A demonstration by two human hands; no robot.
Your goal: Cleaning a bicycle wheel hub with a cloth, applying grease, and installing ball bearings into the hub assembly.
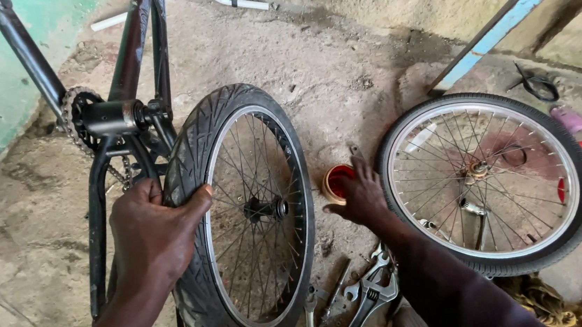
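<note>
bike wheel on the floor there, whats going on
A person holds an upright bike wheel by its tyre with the left hand, beside an upside-down black bicycle frame. The right hand reaches to a small round orange tin on the concrete floor. A second wheel lies flat to the right, and wrenches lie near the person's forearm.

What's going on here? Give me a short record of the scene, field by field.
Place: rough concrete floor by a wall
Left hand: grips the tyre of an upright bicycle wheel
Right hand: at a small orange tub on the floor
Behind the upright wheel: black bicycle frame, upside down
At right: second wheel, lying flat
Near the right forearm: wrenches on the floor
</note>
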